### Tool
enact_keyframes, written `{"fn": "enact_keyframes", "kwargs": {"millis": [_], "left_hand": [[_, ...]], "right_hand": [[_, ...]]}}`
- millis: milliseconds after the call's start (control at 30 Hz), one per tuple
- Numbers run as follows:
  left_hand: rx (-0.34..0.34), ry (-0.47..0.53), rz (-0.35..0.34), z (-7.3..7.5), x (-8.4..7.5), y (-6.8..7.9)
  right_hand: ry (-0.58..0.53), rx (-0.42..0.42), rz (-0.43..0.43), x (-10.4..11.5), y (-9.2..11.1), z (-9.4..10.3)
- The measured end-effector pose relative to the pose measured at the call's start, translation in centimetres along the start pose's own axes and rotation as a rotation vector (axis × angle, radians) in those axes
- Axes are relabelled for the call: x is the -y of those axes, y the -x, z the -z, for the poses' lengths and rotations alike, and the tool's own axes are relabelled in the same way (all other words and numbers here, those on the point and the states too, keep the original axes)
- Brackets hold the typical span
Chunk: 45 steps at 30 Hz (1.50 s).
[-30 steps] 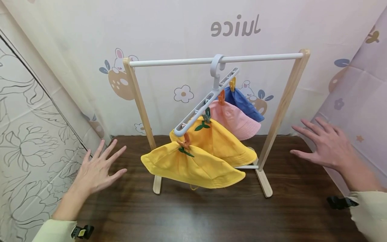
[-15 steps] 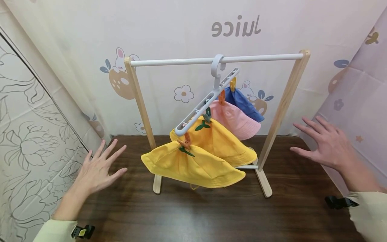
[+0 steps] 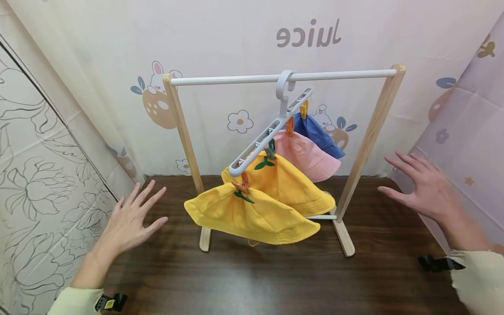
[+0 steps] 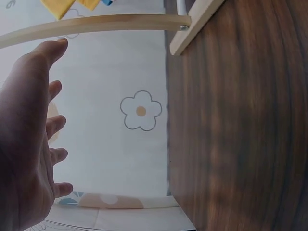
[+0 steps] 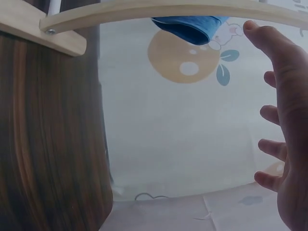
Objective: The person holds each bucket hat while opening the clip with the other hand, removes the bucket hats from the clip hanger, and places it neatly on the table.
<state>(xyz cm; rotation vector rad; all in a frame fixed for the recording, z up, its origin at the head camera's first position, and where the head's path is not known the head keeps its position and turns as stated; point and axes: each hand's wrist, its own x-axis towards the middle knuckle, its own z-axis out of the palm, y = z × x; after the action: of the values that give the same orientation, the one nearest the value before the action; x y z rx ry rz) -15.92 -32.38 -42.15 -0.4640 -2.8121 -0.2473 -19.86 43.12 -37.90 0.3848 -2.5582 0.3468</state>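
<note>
The left grip (image 3: 127, 227) and right grip (image 3: 430, 192) are empty, fingers spread apart, one on each side of the wooden rack (image 3: 372, 138). Well apart from both, between them, two yellow hats (image 3: 252, 216), a pink hat (image 3: 309, 156) and a blue hat (image 3: 318, 136) hang from a grey hanger (image 3: 281, 119) above the bench (image 3: 244, 280).

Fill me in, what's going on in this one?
A person holds the left hand and right hand spread open on either side of a small clothes rack, gripping nothing. On its rail hangs a grey hanger. Clothespins hold two yellow bucket hats, a pink one and a blue cloth item below it.
</note>
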Motion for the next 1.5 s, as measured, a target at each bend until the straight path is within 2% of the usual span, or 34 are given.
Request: {"fn": "enact_keyframes", "kwargs": {"millis": [233, 700, 1300, 1500], "left_hand": [[-0.015, 0.034, 0.0, 0.3, -0.5, -0.4], [-0.048, 0.061, -0.018, 0.6, -1.0, -1.1], [-0.099, 0.127, -0.042, -0.4, -1.6, -2.2], [-0.116, 0.134, -0.053, -0.5, -1.8, -2.6]], "right_hand": [[-0.03, -0.066, 0.038, 0.6, -0.2, -0.2], [-0.087, -0.136, 0.069, 1.1, -0.6, -0.3], [-0.103, -0.191, 0.113, 1.6, -0.8, -0.6], [-0.112, -0.186, 0.098, 1.6, -0.7, -0.6]]}}
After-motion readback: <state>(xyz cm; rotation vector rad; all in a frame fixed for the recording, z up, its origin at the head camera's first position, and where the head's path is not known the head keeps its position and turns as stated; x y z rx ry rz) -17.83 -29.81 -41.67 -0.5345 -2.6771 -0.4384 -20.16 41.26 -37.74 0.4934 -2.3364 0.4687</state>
